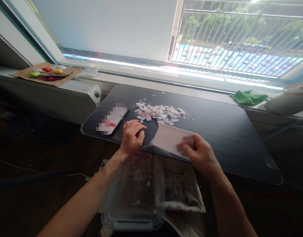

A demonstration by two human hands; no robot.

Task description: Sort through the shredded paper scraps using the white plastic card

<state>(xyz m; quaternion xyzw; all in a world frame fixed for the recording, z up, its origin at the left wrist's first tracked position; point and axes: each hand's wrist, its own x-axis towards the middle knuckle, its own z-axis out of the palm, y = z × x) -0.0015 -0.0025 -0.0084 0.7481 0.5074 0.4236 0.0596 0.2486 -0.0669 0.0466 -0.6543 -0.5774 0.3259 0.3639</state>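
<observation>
My right hand grips the right end of a pale, stiff-looking rectangular card, thumb on top. The card has a small dark spot near one corner and lies over the front part of the dark table. Just beyond it is a heap of torn white and pinkish paper scraps. My left hand hovers at the table's front edge, left of the card. Its fingers are bent, with a gap to the thumb and nothing visible between them. A phone, partly pixelated, lies to its left.
Below the table edge stands a clear plastic box with a few scraps inside, beside a scrap-strewn cloth bag. A green cloth lies on the sill. Coloured items rest on brown paper above the radiator.
</observation>
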